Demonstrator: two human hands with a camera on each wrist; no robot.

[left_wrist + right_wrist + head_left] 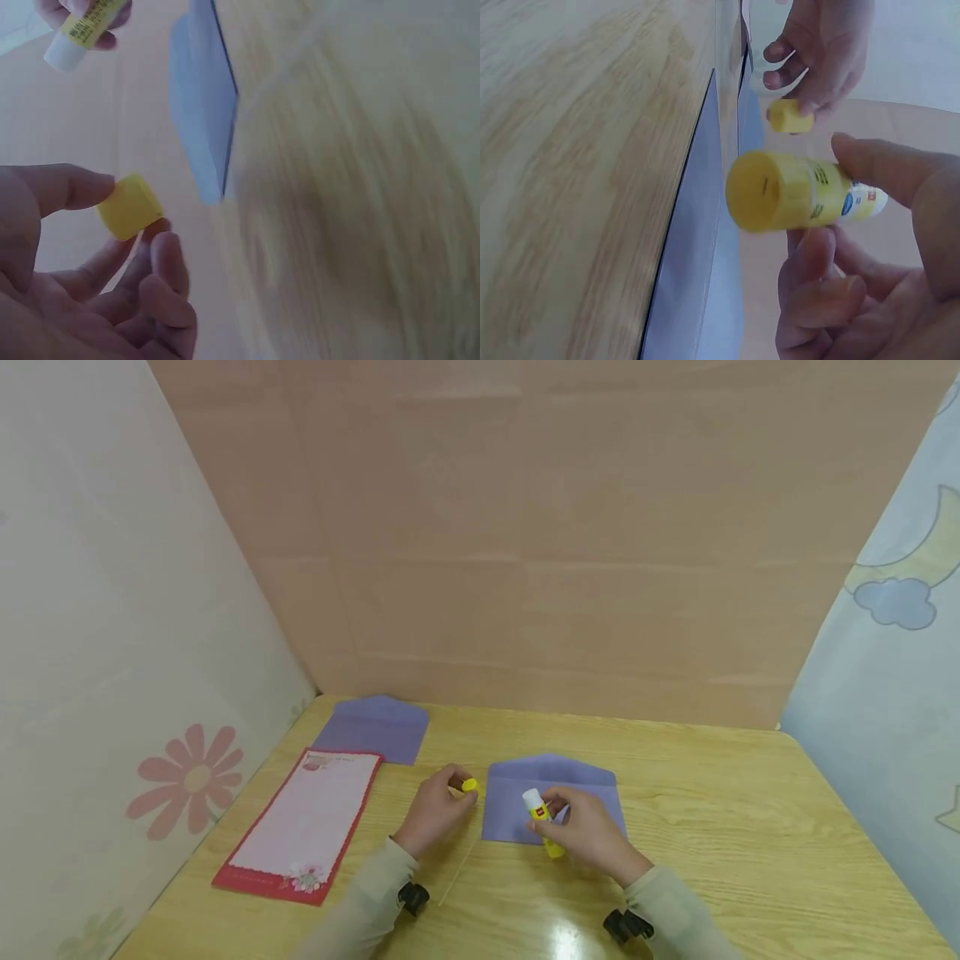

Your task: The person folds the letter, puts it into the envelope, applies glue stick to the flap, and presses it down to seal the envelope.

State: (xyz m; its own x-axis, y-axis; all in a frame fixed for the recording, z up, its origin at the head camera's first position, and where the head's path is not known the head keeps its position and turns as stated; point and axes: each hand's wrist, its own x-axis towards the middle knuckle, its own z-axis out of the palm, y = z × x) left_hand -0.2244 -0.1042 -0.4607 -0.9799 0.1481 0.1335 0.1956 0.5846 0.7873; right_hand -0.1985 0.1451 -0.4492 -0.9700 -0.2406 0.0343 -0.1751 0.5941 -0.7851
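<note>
My right hand grips a yellow glue stick with a white top end, holding it tilted above a purple envelope. In the right wrist view the yellow base of the glue stick faces the camera. Between thumb and fingertips my left hand pinches a small yellow cap, left of the envelope and apart from the glue stick. The envelope lies on the table with its flap opened away from me.
A second purple envelope lies at the back left of the wooden table. Partly over its near edge is a red-bordered sheet of letter paper with flower decoration. A brown paper backdrop stands behind the table, with patterned walls at both sides.
</note>
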